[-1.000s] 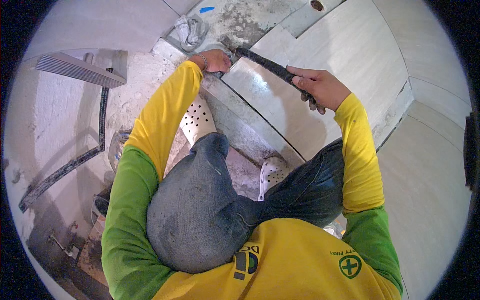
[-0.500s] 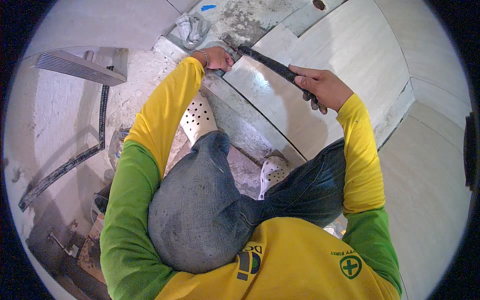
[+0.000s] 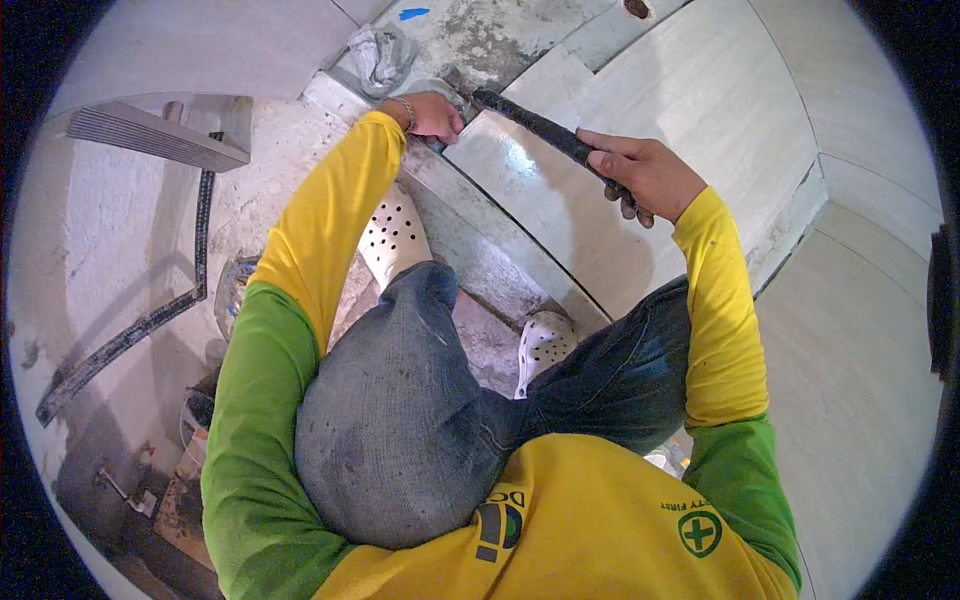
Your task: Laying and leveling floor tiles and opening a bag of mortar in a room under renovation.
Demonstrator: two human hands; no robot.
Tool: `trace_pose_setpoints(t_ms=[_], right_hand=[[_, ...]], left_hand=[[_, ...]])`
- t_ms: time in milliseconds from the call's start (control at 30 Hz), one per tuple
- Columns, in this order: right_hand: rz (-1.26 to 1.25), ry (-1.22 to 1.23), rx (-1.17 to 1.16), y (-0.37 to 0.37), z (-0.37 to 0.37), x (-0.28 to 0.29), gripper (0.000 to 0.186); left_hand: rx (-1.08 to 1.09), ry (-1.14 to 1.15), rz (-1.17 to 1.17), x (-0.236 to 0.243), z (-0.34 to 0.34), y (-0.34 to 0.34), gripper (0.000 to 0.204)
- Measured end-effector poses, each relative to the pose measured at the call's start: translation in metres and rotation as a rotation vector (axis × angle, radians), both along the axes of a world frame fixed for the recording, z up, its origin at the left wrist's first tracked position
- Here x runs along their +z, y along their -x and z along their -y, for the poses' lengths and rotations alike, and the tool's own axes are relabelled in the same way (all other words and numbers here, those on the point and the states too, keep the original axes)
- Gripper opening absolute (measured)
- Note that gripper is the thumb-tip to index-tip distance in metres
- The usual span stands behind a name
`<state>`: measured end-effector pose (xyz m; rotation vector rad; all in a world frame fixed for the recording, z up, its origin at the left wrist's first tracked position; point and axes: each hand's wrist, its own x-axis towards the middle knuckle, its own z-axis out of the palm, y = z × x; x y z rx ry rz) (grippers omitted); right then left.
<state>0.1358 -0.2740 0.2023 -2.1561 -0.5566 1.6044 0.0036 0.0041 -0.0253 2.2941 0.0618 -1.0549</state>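
- Gripping a dark, rough-surfaced rod-shaped tool (image 3: pixel 535 122), the right hand (image 3: pixel 645 175) is clamped round its near end, the thumb along the top and the other fingers wrapped beneath.
- The tool slants over a large pale floor tile (image 3: pixel 690 130), its far end near the left hand (image 3: pixel 437 116); whether it touches the tile there cannot be told.
- The left hand is curled, knuckles up, at the tile's near left corner, with a chain bracelet (image 3: pixel 408 112) round the wrist. Its fingertips are hidden, so whether they are clamped on anything cannot be told.
- Just beyond the left hand, a crumpled clear plastic bag (image 3: pixel 382 58) lies on rough, stained concrete (image 3: pixel 480 45), with a blue scrap (image 3: pixel 413 14) farther back.
- A round hole (image 3: pixel 636 8) shows in the floor at the upper edge, beyond the tile.
- A concrete curb (image 3: pixel 500 225) runs diagonally along the tile's near side.
- Below the curb are two white clogs (image 3: pixel 393 240) with round holes, worn under blue jeans (image 3: pixel 390 400).
- Off to the left stand a ridged metallic bar (image 3: pixel 160 138) and, below it, a bent black strip (image 3: pixel 201 235) against the pale surface.
- At lower left, a small tap (image 3: pixel 118 488) juts out near the wall.
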Motion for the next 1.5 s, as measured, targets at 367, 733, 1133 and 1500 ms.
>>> trace_pose_setpoints(t_ms=[367,733,1133,1500], right_hand=[[-0.006,-0.014,0.020,0.000,-0.001,0.001,0.046],[-0.027,-0.029,0.006,-0.001,0.002,-0.002,0.047],[-0.008,-0.005,-0.003,0.002,0.001,0.001,0.043],[0.003,0.014,0.007,0.002,0.000,0.002,0.043]], left_hand=[[0.109,0.006,0.041,-0.017,0.002,0.000,0.038],[0.055,0.022,0.114,-0.004,0.003,0.002,0.044],[0.173,0.132,-0.066,-0.019,-0.007,-0.010,0.043],[0.173,0.068,-0.018,-0.002,0.002,-0.004,0.054]])
